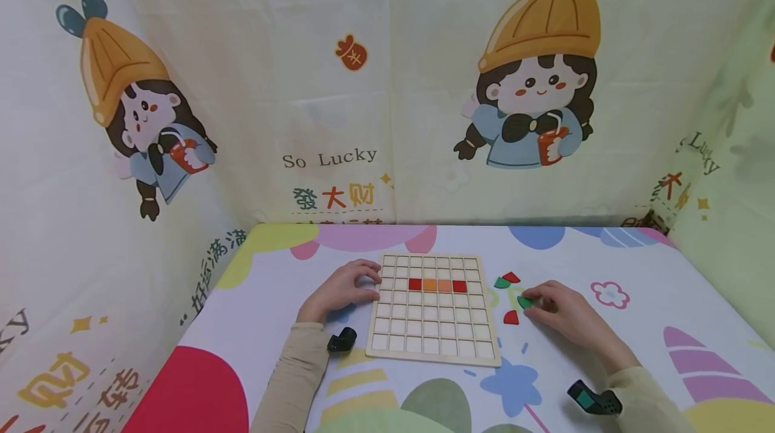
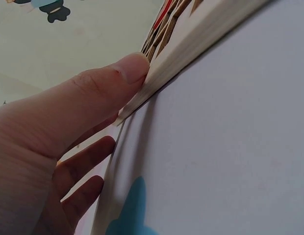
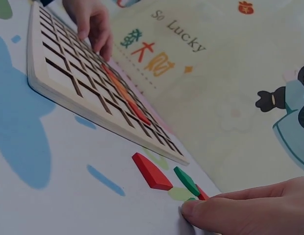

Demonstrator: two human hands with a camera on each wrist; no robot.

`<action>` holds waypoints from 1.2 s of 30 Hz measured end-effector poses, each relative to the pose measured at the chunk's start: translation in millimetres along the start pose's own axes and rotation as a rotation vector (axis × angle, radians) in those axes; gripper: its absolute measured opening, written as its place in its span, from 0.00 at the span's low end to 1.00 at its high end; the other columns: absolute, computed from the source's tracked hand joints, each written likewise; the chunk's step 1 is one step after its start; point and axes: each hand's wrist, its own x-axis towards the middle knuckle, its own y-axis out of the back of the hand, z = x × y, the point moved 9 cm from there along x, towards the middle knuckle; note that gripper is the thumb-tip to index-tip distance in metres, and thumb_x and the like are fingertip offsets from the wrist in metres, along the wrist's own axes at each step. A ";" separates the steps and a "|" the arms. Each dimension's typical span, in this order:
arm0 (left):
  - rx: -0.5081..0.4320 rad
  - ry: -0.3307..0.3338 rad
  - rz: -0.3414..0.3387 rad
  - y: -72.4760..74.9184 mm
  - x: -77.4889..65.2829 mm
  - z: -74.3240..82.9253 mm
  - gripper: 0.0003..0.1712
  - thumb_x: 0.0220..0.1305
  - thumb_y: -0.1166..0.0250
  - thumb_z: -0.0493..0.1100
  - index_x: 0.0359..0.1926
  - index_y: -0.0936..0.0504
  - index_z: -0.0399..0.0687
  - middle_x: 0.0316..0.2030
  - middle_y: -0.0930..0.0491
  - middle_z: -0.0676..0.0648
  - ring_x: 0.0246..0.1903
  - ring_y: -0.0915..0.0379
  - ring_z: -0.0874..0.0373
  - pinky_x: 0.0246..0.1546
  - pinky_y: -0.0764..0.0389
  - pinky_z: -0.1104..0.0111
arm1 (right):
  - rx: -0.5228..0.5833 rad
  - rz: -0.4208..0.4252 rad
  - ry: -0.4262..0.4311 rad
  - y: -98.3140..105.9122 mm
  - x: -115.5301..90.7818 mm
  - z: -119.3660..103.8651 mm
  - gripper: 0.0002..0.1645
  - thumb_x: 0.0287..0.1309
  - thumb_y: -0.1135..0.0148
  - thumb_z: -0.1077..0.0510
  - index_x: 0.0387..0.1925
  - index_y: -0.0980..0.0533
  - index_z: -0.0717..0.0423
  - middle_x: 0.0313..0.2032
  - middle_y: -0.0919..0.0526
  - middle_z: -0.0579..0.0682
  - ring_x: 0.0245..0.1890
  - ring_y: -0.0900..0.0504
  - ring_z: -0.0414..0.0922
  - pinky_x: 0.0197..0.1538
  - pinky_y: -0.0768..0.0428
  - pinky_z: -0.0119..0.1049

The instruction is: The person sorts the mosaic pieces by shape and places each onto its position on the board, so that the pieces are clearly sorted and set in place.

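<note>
A wooden grid board (image 1: 433, 360) lies in front of me, with a row of red, orange and light orange squares (image 1: 437, 285) set in its upper part. My left hand (image 1: 342, 288) is at the board's left edge; in the left wrist view its thumb (image 2: 108, 83) touches the rim, the other fingers lying along the side. Right of the board, my right hand (image 1: 563, 312) pinches a green wedge-shaped piece (image 1: 524, 302) between thumb and fingers. Close by lie another green piece (image 1: 502, 282), a red piece (image 1: 512, 277) behind it and a red piece (image 1: 511, 318) nearer me.
A patterned cloth (image 1: 278, 312) with coloured shapes covers the table. Printed curtains (image 1: 424, 117) hang behind the table and along both sides. Each wrist carries a small black device, one at the left sleeve (image 1: 303, 366) and one at the right sleeve (image 1: 644, 396).
</note>
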 end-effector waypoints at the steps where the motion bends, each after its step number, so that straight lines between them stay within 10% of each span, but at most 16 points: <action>1: -0.001 0.000 0.000 0.1 0.0 -0.1 0.14 0.54 0.25 0.47 0.41 0.15 0.52 0.58 0.25 0.51 0.63 0.34 0.53 0.67 0.36 0.56 | 0.002 0.000 0.000 -0.2 0.1 -0.2 0.19 0.53 0.27 0.53 0.47 0.18 0.54 0.40 0.20 0.45 0.33 0.30 0.41 0.33 0.27 0.29; 36: -0.016 -0.002 0.005 1.0 0.6 -0.6 0.14 0.53 0.24 0.47 0.40 0.15 0.52 0.57 0.24 0.51 0.63 0.33 0.52 0.67 0.36 0.56 | 0.048 0.083 0.086 4.6 6.0 -42.5 0.17 0.53 0.28 0.62 0.47 0.17 0.57 0.41 0.19 0.48 0.32 0.23 0.36 0.38 0.18 0.32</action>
